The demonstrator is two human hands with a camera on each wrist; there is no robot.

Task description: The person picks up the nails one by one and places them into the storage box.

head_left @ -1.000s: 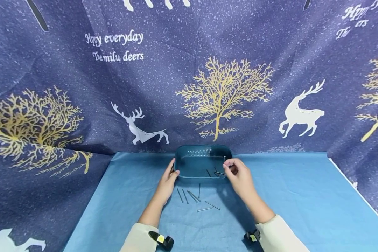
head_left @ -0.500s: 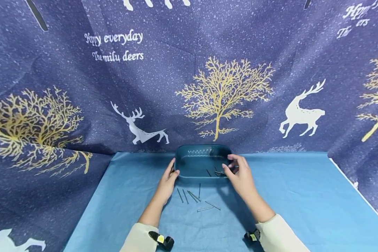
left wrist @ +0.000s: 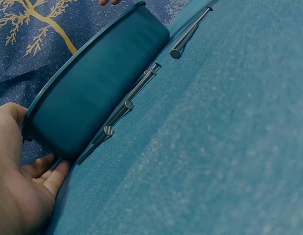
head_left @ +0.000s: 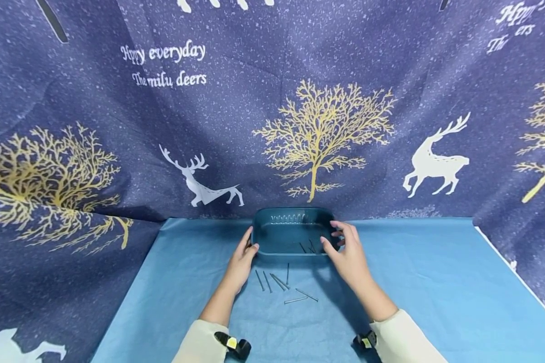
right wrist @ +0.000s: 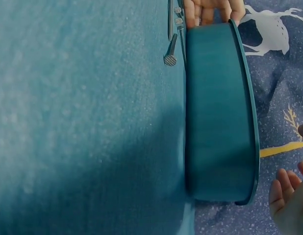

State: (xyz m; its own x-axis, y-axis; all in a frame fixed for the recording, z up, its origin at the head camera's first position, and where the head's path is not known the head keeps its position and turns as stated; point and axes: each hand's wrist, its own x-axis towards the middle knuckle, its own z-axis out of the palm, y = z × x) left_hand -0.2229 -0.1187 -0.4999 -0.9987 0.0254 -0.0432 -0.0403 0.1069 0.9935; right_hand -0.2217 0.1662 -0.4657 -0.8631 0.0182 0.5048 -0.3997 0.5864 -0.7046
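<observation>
A teal plastic tray stands at the back of the blue cloth, several nails lying in its right front part. My left hand grips the tray's left end; in the left wrist view its thumb is at the rim and the fingers reach the lower edge. At the right end, my right hand hovers with thumb and fingers spread, holding nothing visible. The right wrist view shows that right hand apart from the tray wall. In front of the tray lie several more nails, loosely scattered.
Blue cloth covers the table. Right behind the tray hangs a dark blue curtain printed with deer and golden trees. Black wrist cameras are strapped at both sleeves.
A second ago my right hand pinched a nail over the tray. Its thumb and fingers have since parted, and the nail has dropped into the tray. My left hand has stayed put.
</observation>
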